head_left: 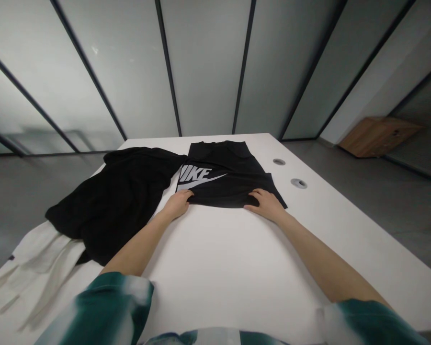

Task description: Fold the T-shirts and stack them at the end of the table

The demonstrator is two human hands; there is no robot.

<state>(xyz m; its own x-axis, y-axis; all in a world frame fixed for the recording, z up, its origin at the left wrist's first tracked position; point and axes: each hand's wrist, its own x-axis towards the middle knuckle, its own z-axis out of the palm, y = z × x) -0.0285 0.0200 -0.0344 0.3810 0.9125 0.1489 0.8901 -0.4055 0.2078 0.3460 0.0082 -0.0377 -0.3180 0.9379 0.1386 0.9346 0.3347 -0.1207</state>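
Note:
A black Nike shirt (230,170) lies partly folded on the white table, its white lettering and swoosh on the left half. My left hand (177,203) grips its near edge at the left, just below the print. At the right part of that same edge, my right hand (267,203) has thumb and fingers closed on the cloth. The near edge runs nearly straight between the two hands. Beneath the fabric, parts of the fingertips are hidden.
To the left a black garment (118,196) lies heaped, with a white garment (39,268) hanging near the table's left edge. Two round cable grommets (299,183) sit in the white tabletop (215,268) at right. Beyond are frosted glass panels (204,67) and a wooden box (377,136).

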